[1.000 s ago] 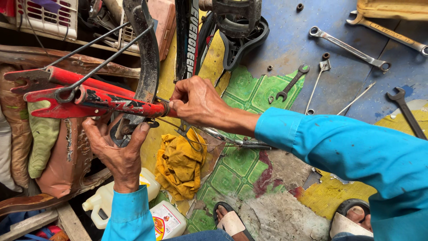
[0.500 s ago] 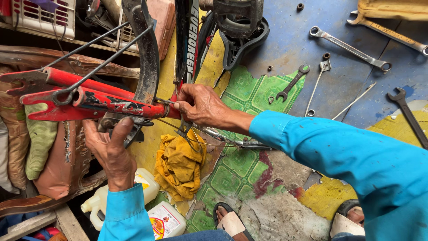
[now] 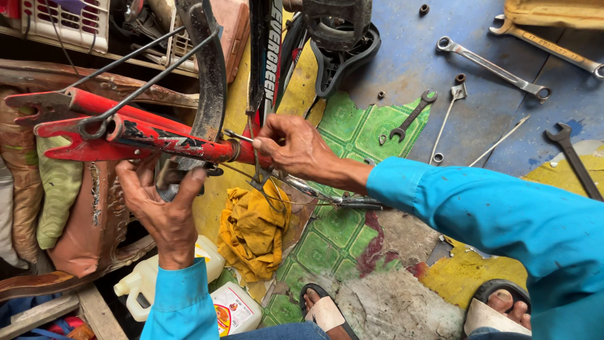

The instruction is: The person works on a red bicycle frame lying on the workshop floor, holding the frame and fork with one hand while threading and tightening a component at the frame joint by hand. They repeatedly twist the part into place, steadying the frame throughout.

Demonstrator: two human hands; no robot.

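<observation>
While the red bicycle frame [image 3: 157, 140] runs from the left edge toward the centre of the frame, the left hand [image 3: 157, 208] reaches up from the lower left and curls its fingers around a dark part under the tube, beside the black mudguard [image 3: 211, 82]. Coming in from the right, the right hand [image 3: 292, 148] pinches a thin metal piece at the tube's end in the centre. Below them a yellow rag [image 3: 251, 230] lies on the floor. Several spanners [image 3: 494, 68] lie scattered on the blue floor [image 3: 409, 56] at the upper right, well apart from both hands.
</observation>
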